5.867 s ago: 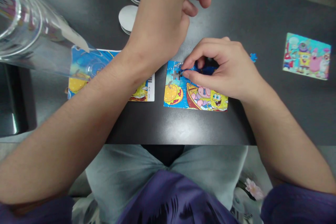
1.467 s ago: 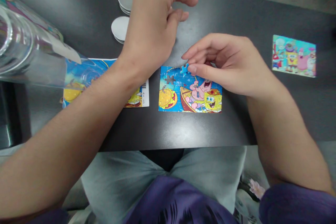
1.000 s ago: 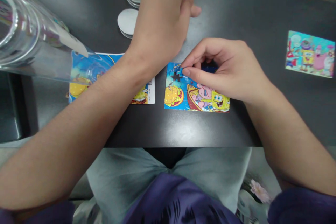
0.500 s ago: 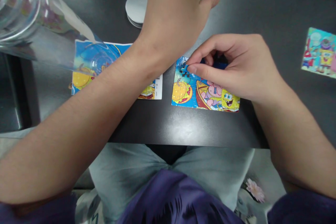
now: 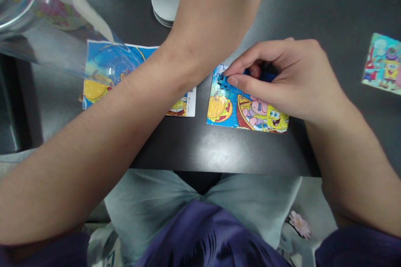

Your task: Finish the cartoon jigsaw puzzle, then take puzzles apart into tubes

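My right hand (image 5: 291, 75) pinches a small blue puzzle piece (image 5: 224, 81) between thumb and forefinger. The piece is at the upper left part of a cartoon jigsaw puzzle (image 5: 219, 109), over a dark gap. A burger, a boat and a yellow character show on the puzzle's lower part; the hand covers much of its upper right. Reaching forward across the table, my left hand (image 5: 228, 4) is partly cut off by the top edge. Only its back and thumb show, so its grip is hidden. Under my left forearm lies a printed picture sheet (image 5: 100, 56) with a similar scene.
A clear plastic container (image 5: 62, 50) leans in from the upper left, over the sheet. White round discs (image 5: 167, 2) are stacked beyond my left forearm. Another cartoon picture (image 5: 384, 64) lies far right. A black tray (image 5: 14, 108) stands at the left, and the dark table's edge (image 5: 219, 171) is close to my lap.
My left hand has shifted slightly up and right, its other fingertips leaving view. The right hand keeps its pinch on the puzzle piece at nearly the same spot. The view has shifted slightly.
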The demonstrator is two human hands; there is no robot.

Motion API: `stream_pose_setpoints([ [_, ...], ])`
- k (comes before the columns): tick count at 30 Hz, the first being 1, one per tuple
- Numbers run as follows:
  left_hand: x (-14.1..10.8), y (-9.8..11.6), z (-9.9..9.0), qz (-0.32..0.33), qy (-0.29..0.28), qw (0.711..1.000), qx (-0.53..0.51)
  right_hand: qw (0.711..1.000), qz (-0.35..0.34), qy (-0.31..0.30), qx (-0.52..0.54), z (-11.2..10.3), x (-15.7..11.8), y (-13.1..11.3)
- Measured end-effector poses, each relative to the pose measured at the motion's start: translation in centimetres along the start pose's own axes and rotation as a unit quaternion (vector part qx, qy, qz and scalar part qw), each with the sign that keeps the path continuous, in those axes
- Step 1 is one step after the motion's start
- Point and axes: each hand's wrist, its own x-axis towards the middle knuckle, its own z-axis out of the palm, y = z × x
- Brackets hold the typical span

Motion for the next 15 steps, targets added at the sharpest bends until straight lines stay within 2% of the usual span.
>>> stream_pose_setpoints([
  [3,0.0,0.7,-0.3,0.017,-0.038,0.995,0.086,1.000,-0.003,0.006,0.007,0.2,-0.1,0.0],
  [7,0.2,-0.2,0.0,0.066,-0.012,0.995,0.077,1.000,-0.010,0.011,0.019,0.3,-0.1,0.2],
  [11,0.3,-1.3,0.3,0.063,-0.020,0.996,0.065,1.000,-0.001,-0.006,0.007,0.2,0.0,0.0],
  [13,0.4,-1.0,0.2,0.055,-0.021,0.996,0.066,1.000,-0.011,-0.011,0.002,0.0,0.1,-0.2],
  [15,0.5,-0.1,-0.1,0.019,-0.031,0.996,0.086,0.999,-0.018,-0.024,-0.014,-0.1,0.2,-0.4],
])
